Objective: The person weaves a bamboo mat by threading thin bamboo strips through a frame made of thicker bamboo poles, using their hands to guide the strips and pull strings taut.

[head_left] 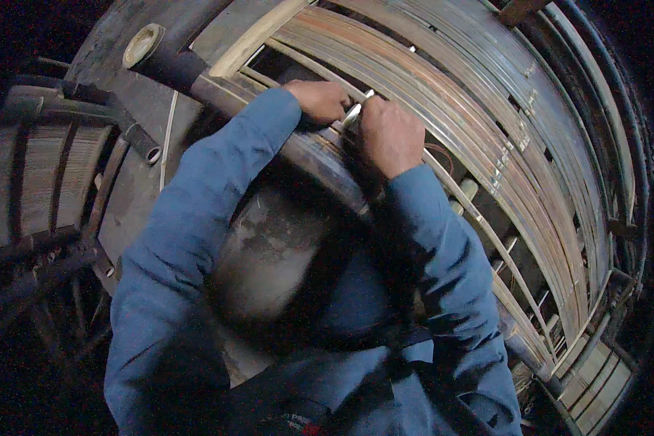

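My left hand point(318, 100) and my right hand point(391, 136) are close together at the near edge of a long slatted frame, both with curled fingers. Between them shows a small, narrow white piece point(353, 113), pinched by the fingertips; its exact kind is too small to make out. Just below the hands runs a thick dark roller-like bar point(320, 163). Beyond them a wide sheet of fine parallel strands or strips point(443, 87), in grey, tan and rusty orange bands, stretches across the frame. My right fingers are mostly hidden behind the back of that hand.
A pale ring point(142, 46) caps the bar's far-left end. A dark hollow tube point(142, 145) juts out at left, near another slatted frame point(43, 167). Pale wooden rails point(258, 36) cross the frame, with dark gaps below. Worn floor point(261, 247) shows between my arms.
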`<state>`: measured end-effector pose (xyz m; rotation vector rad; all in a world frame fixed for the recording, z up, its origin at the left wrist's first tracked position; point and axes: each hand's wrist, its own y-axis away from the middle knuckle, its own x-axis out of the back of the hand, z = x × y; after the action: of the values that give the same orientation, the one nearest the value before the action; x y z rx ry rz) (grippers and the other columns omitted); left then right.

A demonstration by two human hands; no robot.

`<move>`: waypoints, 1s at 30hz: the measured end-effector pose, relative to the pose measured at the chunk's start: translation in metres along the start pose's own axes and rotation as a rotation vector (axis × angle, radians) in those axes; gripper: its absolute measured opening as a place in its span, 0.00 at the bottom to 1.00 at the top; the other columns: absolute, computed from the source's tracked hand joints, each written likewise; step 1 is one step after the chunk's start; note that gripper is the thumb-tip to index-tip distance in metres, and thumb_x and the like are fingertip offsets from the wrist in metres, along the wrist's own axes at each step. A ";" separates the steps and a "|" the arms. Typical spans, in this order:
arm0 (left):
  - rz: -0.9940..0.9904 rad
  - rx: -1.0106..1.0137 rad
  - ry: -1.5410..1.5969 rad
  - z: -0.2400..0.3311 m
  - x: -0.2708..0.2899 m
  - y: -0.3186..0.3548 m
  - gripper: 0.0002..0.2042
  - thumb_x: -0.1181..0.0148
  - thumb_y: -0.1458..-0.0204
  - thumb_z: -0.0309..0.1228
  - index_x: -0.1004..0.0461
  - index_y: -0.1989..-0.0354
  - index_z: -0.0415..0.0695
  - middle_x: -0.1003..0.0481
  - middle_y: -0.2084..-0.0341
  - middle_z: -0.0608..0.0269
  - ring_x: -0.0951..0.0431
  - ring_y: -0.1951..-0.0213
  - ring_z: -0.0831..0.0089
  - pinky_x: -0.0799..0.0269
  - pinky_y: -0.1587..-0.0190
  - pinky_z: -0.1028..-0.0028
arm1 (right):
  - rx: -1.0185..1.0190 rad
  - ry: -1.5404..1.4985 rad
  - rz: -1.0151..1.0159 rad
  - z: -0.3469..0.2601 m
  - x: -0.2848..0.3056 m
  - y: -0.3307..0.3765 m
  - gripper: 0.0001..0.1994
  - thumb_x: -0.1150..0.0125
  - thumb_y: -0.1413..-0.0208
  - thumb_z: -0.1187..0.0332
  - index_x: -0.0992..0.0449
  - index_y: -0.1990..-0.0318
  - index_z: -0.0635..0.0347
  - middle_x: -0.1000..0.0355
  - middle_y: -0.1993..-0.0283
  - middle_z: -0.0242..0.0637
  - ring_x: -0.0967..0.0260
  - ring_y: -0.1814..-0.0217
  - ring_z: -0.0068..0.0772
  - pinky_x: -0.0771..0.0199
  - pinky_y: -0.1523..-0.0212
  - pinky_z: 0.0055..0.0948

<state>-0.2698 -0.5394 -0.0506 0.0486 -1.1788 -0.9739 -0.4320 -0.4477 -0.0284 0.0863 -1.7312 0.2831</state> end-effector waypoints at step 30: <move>0.341 -0.374 0.602 0.050 0.017 0.082 0.10 0.37 0.41 0.33 0.20 0.64 0.37 0.21 0.69 0.67 0.24 0.63 0.80 0.27 0.56 0.76 | -0.405 -1.860 -0.489 0.022 0.026 0.046 0.17 0.34 0.41 0.70 0.23 0.45 0.63 0.22 0.58 0.39 0.25 0.64 0.28 0.16 0.66 0.31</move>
<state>-0.2584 -0.4788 0.0245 -0.1459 -0.4233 -0.7824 -0.4675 -0.4063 -0.0126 0.6068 -3.4188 -0.8143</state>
